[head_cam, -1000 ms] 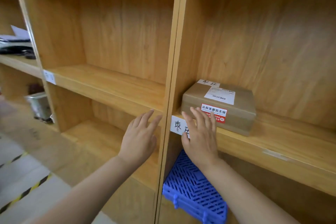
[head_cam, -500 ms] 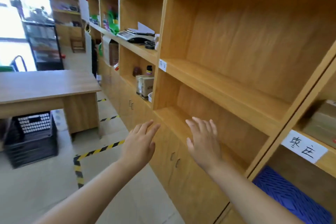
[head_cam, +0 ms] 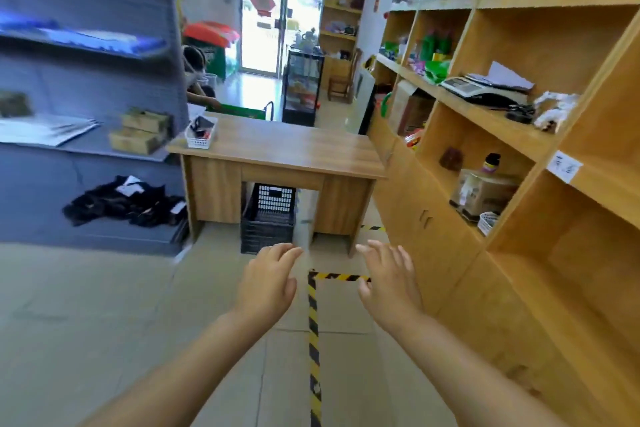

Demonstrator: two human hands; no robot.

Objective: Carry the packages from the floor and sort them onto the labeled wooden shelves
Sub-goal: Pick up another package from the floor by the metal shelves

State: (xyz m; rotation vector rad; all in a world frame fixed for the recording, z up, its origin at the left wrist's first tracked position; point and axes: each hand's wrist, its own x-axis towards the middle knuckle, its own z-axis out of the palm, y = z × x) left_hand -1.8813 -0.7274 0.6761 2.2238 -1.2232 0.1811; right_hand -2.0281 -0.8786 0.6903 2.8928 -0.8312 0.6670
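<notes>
Neither hand holds anything: the left hand [head_cam: 268,282] and the right hand [head_cam: 388,282] are both stretched out in front with palms down, fingers spread loosely and a little curled, empty, with a gap between them. Under that gap a strip of yellow-and-black floor tape [head_cam: 313,329] runs away from the camera over the pale tiles and turns a corner toward the right, passing just beneath the right hand.

To the right stand the wooden shelves [head_cam: 540,156], their nearest compartments bare; a white paper label [head_cam: 563,166] with handwritten characters is stuck on a shelf edge. Further along, a cardboard box [head_cam: 485,196] sits in a lower compartment with a small white basket [head_cam: 487,222] just beside it, and a calculator-like device [head_cam: 465,86] lies on the shelf above with papers.

Ahead is a wooden desk [head_cam: 280,152] with a white tray [head_cam: 201,132] on its left corner and a black plastic crate [head_cam: 269,218] underneath. On the left a grey rack [head_cam: 86,80], blurred, carries small cardboard packages [head_cam: 140,137], flat white parcels [head_cam: 45,130] and a heap of black bags [head_cam: 128,206] on its lowest level. No package is clear on the open floor near the hands
</notes>
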